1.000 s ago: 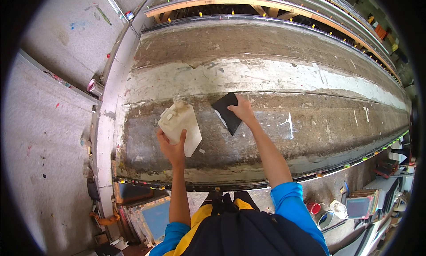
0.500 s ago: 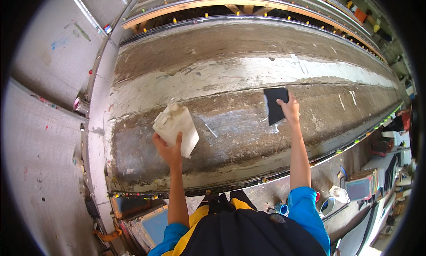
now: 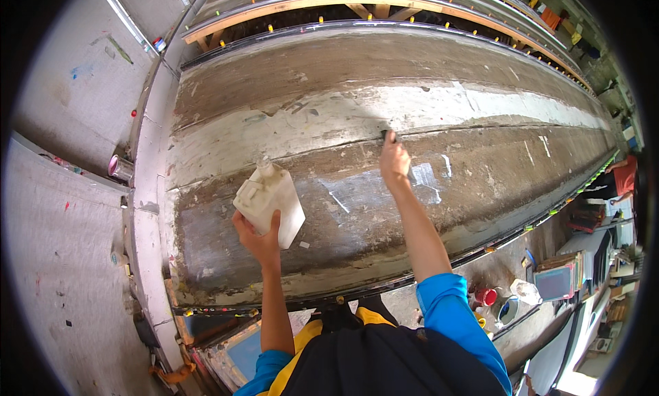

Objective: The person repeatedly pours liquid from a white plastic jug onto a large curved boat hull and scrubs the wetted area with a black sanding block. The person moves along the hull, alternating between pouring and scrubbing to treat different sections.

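My left hand (image 3: 257, 238) is wrapped round an off-white plastic jug (image 3: 285, 214), thumb on its near face. The jug leans over the long worn table, with its neck pointing away from me. My right hand (image 3: 395, 164) grips a thin black rectangular sheet (image 3: 385, 134), now nearly edge-on, so only a dark sliver shows past the fingers. This hand is above the seam between the table's brown strip and its white strip. Below it, a whitish smeared patch (image 3: 371, 193) marks the brown surface (image 3: 480, 169).
A second long table with a wooden edge (image 3: 288, 10) runs behind. On the left, a pink-rimmed can (image 3: 120, 167) rests by the pale wall. Lower right, a red tub (image 3: 485, 297), a bucket (image 3: 506, 310) and stacked frames (image 3: 555, 284) stand on the floor. A person in red (image 3: 625, 180) is at far right.
My right hand has moved left with the black sheet, turning it from face-on to nearly edge-on. My left hand still holds the jug in about the same place. A person has come into view at far right.
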### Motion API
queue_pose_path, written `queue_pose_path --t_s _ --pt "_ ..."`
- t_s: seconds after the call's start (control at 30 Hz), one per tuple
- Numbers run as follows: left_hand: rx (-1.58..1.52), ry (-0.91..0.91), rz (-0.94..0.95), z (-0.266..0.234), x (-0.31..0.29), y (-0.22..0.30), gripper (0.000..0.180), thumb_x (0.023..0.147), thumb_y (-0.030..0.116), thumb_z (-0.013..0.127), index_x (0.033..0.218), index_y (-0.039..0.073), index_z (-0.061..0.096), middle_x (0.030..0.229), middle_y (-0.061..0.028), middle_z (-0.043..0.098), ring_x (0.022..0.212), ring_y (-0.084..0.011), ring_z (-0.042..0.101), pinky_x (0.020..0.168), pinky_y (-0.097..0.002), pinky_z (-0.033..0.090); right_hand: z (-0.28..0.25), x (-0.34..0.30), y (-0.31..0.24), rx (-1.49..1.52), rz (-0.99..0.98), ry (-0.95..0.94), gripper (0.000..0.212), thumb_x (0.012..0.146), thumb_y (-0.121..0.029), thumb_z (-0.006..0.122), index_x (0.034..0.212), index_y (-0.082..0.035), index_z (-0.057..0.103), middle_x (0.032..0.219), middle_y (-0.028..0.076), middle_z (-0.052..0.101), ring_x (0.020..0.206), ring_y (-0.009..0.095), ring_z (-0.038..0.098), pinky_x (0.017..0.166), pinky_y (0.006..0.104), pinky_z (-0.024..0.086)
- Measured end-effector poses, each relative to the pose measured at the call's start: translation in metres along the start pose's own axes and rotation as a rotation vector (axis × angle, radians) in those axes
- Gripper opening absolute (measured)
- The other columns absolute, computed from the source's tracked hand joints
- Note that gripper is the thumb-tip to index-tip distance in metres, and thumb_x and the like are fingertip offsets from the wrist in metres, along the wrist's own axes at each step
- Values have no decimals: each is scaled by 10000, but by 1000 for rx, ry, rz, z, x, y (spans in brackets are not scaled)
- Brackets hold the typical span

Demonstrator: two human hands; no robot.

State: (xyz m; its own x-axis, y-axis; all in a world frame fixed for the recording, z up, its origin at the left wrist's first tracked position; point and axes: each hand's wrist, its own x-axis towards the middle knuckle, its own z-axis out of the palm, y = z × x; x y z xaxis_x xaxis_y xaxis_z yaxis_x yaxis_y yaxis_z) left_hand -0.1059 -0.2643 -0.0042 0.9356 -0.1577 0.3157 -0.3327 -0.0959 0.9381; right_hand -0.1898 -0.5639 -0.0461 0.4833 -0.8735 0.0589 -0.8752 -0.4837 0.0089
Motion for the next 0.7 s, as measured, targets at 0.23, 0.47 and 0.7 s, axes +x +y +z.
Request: queue_pose_path --t_s 0.23,0.47,0.7 --pt "8 91 -30 -24 18 -4 628 659 112 759 1150 -5 386 1051 -134 523 968 -190 514 837 -303 410 -43 -20 -34 -60 -326 -246 491 861 -64 434 1295 26 223 741 169 586 584 215 603 424 289 516" --pt "20 15 19 -14 17 2 609 660 114 759 1134 -6 396 1043 -132 527 948 -186 521 821 -294 413 -17 17 111 5 114 -21 510 863 -90 460 1311 17 239 645 115 555 457 108 491 318 175 381" --pt "-30 -2 40 3 7 3 583 658 114 757 1114 -5 414 1019 -132 539 934 -188 533 800 -295 421 18 -32 19 -218 -140 32 557 830 -29 452 1340 -5 230 869 188 590 517 130 527 325 202 402"
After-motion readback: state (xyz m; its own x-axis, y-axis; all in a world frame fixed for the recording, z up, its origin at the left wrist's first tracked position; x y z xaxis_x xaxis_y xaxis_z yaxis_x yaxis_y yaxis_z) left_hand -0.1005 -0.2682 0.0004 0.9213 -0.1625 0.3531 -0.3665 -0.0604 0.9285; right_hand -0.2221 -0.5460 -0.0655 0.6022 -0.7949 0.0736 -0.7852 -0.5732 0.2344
